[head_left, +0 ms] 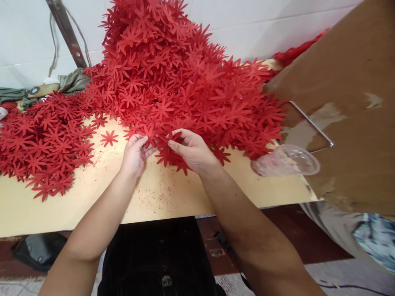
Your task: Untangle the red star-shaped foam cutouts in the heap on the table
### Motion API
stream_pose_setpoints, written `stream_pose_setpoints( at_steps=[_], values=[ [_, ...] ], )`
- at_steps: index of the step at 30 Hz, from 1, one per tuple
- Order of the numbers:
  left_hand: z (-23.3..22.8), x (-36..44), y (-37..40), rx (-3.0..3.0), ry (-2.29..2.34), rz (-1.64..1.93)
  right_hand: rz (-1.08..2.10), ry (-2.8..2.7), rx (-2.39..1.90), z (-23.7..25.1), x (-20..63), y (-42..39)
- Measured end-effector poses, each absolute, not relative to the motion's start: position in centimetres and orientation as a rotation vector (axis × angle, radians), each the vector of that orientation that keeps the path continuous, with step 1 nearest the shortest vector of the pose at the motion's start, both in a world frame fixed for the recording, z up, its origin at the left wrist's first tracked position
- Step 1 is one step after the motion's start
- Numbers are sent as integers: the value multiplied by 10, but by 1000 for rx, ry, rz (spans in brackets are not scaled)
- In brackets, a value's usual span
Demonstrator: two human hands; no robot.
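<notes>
Red star-shaped foam flowers (173, 154) pinched by both hands.

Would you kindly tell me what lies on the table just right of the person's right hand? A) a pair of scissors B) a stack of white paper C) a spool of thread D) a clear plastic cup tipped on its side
D: a clear plastic cup lies tipped on its side on the table, to the right of the right hand, near the edge of the pile of red flower cutouts.
</notes>
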State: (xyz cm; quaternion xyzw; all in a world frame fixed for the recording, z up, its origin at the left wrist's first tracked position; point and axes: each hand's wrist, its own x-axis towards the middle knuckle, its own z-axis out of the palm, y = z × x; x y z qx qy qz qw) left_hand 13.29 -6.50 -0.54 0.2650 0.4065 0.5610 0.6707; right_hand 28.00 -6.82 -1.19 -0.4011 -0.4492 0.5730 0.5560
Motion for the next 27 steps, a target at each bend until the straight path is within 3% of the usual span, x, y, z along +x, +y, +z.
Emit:
stream_pose_setpoints(
  at_steps=[8,18,27],
  values=[
    [2,134,-63,460,951,1280,1244,-970,-1040,-17,282,-57],
    [-7,142,-73,974,962,1142,1131,-1147,-1134,-6,274,-61],
    [-6,140,-67,763,1035,1299,1411,-1305,-952,-10,272,-66]
  ],
)
